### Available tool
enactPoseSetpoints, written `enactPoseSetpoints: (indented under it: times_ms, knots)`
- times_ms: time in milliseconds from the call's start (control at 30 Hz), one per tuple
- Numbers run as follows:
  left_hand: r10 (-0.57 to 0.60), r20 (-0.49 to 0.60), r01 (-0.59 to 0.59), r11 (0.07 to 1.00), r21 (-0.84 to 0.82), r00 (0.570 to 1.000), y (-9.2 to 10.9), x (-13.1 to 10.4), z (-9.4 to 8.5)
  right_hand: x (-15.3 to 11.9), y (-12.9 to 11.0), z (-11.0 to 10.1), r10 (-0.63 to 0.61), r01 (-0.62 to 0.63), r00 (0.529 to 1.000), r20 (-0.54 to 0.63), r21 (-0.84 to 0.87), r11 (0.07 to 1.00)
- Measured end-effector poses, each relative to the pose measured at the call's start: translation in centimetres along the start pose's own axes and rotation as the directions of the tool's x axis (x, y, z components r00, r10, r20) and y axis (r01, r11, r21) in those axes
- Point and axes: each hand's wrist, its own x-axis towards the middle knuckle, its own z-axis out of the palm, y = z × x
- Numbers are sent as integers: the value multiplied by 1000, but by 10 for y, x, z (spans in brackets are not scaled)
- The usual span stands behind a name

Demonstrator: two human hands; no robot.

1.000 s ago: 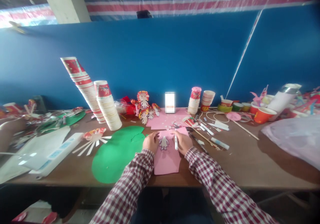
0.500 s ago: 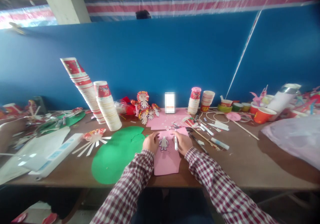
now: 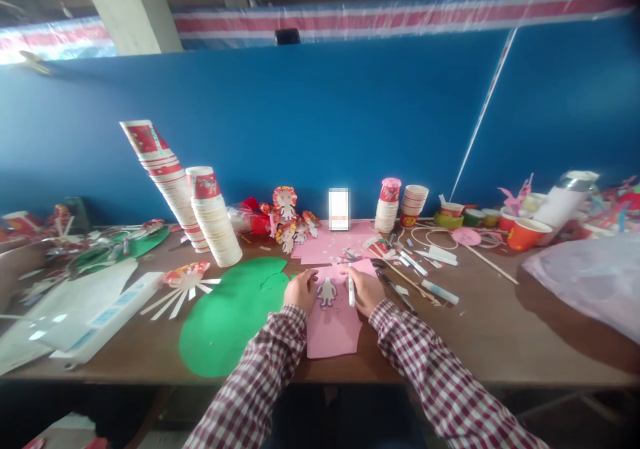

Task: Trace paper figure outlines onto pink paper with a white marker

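Table (image 3: 480,349): it appears slightly lower in my view than half a second ago, with all things on it; both hands have kept their places at the pink sheet (image 3: 333,342).
White figure (image 3: 327,292): it lies flat on this sheet, between my hands; round head, two arms, two short legs, dark line around the edge.
Right hand (image 3: 369,290): thumb and fingers closed on the white marker (image 3: 351,290), over the sheet's right side.
Left hand (image 3: 300,291): fingers curled at the sheet's left edge; whether they grip something, I cannot tell.
Tall cup stacks (image 3: 217,229): behind the sheet, to its left; paper cups turned upside down, one over another.
Short cup stack (image 3: 414,203): behind the sheet, to its right; cups upright, nested.
Orange cup (image 3: 525,237): far right of the sheet; its inside I cannot see well.
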Motion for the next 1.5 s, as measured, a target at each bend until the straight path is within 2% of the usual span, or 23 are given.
enactPoseSetpoints:
  times_ms: [967,1100,1200,1267,1333,1500]
  knots:
    - [-7,7,7,1000,15,1000,-3,2,2,1,3,3,-27,27,999,-27,6,1000]
    - [-5,-1,5,1000,12,1000,2,-2,2,0,3,4,-33,34,998,-51,20,999]
    - [12,-32,-11,1000,16,999,9,-1,-7,-1,2,4,-30,34,996,-90,43,998]
    - [22,-62,-21,1000,22,998,14,12,-21,-1,2,4,-26,33,993,-117,60,998]
    - [-1,-114,4,1000,29,994,14,37,-40,-2,1,6,-34,44,990,-137,76,996]
    - [-172,-275,186,982,26,946,1,132,-83,-1,2,18,-64,88,982,-178,131,988]
